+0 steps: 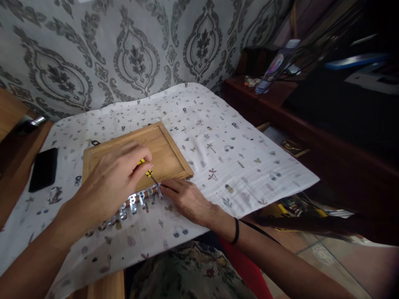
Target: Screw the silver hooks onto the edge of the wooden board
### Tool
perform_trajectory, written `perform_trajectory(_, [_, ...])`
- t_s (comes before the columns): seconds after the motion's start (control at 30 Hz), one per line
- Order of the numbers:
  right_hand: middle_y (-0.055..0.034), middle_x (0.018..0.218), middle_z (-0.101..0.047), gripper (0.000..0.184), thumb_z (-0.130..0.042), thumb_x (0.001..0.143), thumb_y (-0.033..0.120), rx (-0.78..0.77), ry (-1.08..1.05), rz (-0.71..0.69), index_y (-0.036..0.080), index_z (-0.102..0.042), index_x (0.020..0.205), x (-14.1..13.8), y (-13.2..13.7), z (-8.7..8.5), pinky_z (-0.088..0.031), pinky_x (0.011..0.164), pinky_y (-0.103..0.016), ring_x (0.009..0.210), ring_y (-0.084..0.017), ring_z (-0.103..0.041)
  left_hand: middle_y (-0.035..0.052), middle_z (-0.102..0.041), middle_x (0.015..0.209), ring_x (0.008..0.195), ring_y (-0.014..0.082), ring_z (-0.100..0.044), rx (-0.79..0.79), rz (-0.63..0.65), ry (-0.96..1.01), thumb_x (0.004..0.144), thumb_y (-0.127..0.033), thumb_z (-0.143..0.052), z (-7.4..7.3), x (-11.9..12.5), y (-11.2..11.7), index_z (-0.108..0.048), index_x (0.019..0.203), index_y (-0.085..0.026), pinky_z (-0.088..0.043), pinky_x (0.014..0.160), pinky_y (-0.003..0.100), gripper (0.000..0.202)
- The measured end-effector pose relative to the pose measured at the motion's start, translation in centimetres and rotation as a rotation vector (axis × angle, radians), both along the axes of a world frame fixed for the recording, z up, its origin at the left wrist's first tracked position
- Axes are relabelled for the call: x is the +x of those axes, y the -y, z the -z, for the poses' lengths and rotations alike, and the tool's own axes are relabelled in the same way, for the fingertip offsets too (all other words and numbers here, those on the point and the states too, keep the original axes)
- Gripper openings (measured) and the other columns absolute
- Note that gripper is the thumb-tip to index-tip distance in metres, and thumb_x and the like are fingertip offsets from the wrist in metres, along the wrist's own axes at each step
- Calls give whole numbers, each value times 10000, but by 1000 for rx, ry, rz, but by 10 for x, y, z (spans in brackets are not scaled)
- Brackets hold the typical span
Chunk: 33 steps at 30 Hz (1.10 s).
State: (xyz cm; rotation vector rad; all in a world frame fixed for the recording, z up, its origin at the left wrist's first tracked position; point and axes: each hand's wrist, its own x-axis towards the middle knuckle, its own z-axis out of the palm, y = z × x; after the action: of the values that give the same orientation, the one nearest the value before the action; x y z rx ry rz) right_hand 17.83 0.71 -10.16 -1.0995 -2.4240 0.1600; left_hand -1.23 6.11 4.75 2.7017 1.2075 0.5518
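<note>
My left hand (107, 176) pinches the screwdriver (149, 172) | my right hand (190, 201) pinches metal hook (160, 192) beside wooden board (168, 151), probably for keeping it steady

Right of my right fingers (174, 187): patterned cloth (240, 166), open for a low pass. Left of them: row of metal clips (142, 199) blocks sideways travel. Bridging to my left fingers (140, 154): slanted screwdriver (150, 172). Right of those: wooden board (175, 148), raised rim, a low barrier.

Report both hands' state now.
Left hand: closed, holding the yellow-and-black screwdriver.
Right hand: at the end metal hook; whether it grips cannot be told.
</note>
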Motion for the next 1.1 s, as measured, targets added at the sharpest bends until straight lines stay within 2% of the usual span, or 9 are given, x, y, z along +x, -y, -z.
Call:
perform_trajectory(0.17, [-132,1218,-713,271,-577,944,22,2,3,2,123,-665,1179,0,0,0,-564,834,-358,1010,-238,-653,25,-709,924,788,207,-644,-28,59,-34,988,-248,-493,-3,-3,-2,-630,897,-234,-420,660,319,166])
perform_trajectory(0.33, [-141,1227,-702,275,-566,956,31,11,3,-6,116,-657,1201,0,0,1,-562,846,-366,1023,-241,-651,52,-728,1052,932,238,-672,-85,43,26,1030,-318,-465,3,0,1,-628,1064,-228,-476,785,344,189])
perform_trajectory(0.47, [-124,1220,-716,258,-576,960,42,8,17,1,120,-662,1191,0,0,0,-565,828,-350,1008,-236,-663,48,-698,975,920,217,-657,-286,-10,321,1047,-375,-458,16,13,8,-613,1111,-216,-497,779,328,231])
perform_trajectory(0.6, [-138,1226,-712,271,-584,951,31,-22,8,4,130,-662,1191,-1,0,-1,-573,834,-352,1020,-233,-670,-14,-506,743,746,174,-564,-461,-61,710,1063,-451,-453,37,28,12,-587,1013,-228,-498,744,320,265])
perform_trajectory(0.8, [-152,1225,-709,256,-590,955,40,6,28,4,115,-665,1189,-1,0,-1,-583,828,-362,1020,-244,-676,-74,-326,582,506,127,-303,-569,-25,1009,1029,-497,-529,49,43,3,-523,867,-247,-334,517,291,298])
perform_trajectory(0.9, [-145,1203,-708,238,-592,963,51,-1,29,13,129,-668,1175,-1,0,0,-578,834,-349,1019,-234,-674,-107,-271,523,446,106,-227,-673,20,1003,979,-450,-596,46,44,-2,-511,883,-248,-274,466,273,239])
perform_trajectory(0.97, [-139,1194,-708,234,-592,969,59,-4,27,15,135,-668,1176,-1,0,0,-575,830,-343,1012,-229,-672,-109,-292,517,445,110,-264,-691,68,944,983,-412,-576,42,40,-4,-527,938,-242,-302,476,270,182])
perform_trajectory(1.03, [-140,1192,-709,238,-582,974,63,0,19,11,131,-664,1188,-1,-1,0,-575,826,-347,1003,-230,-668,-76,-404,563,507,129,-398,-602,75,798,1017,-403,-510,36,34,-4,-542,958,-232,-384,541,282,184])
perform_trajectory(1.1, [-142,1194,-711,245,-575,975,61,13,8,0,120,-661,1196,-1,-1,0,-576,819,-359,991,-237,-663,-25,-526,657,619,155,-517,-412,35,550,1040,-420,-453,27,27,-3,-547,916,-225,-422,616,296,250])
